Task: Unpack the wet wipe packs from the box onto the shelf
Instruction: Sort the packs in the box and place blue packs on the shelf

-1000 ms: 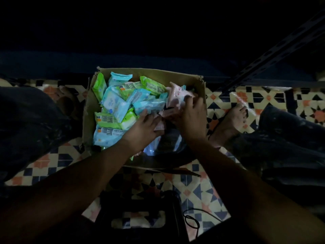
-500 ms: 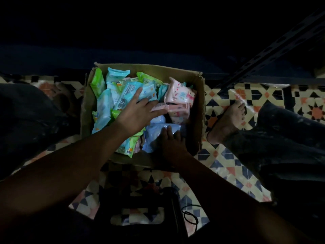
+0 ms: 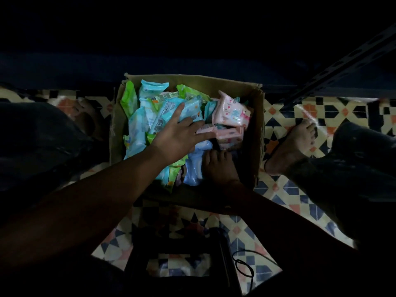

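Left hand [image 3: 182, 133] lies flat, fingers spread, on the heaped packs [image 3: 150, 125]; right hand [image 3: 220, 166], grip unclear, digs in the box [image 3: 258, 129], so loose packs could spill.

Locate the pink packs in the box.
In the head view, the pink packs sit at the box's right side, against its right wall, right of the blue packs under the left hand.

Dim light; patterned tile floor [image 3: 285, 116]; dark perforated metal rail [image 3: 351, 65] upper right
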